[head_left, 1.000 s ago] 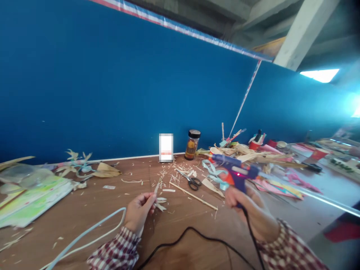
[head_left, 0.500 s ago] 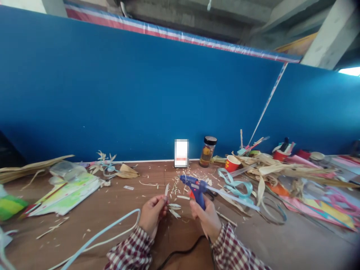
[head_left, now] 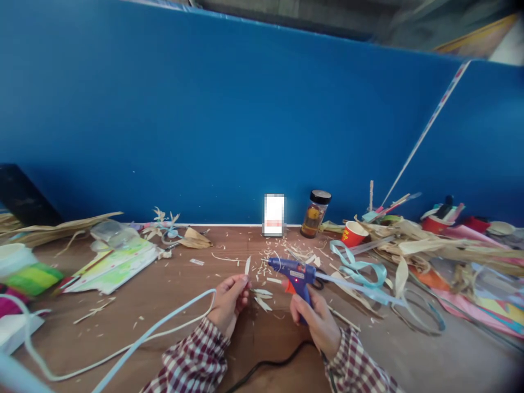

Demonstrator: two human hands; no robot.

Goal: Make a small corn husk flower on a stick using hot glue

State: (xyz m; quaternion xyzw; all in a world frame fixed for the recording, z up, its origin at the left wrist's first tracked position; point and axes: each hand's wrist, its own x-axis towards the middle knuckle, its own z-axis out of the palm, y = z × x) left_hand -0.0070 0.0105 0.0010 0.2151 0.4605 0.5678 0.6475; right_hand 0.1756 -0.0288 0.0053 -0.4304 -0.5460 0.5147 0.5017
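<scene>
Between thumb and fingers, my left hand pinches a small pale leaf-shaped piece that points upward. My right hand is wrapped round the handle of a blue glue gun with an orange trigger. Its nozzle faces left, a short way to the right of the pale piece and apart from it. A long translucent glue stick sticks out of the gun's back. Several cut pale leaf pieces lie on the table between my hands, among small scraps.
A lidded jar and a red paper cup stand toward the back. Dried husks and light-blue ribbon lie at right. Painted paper is at left. A black cord and a pale-blue looped tube cross the front.
The view has tilted down and turned left, so things appear shifted right. My left hand still pinches the leaf piece. The glue gun sits slightly farther from it; my right fingers have shifted below the trigger.
</scene>
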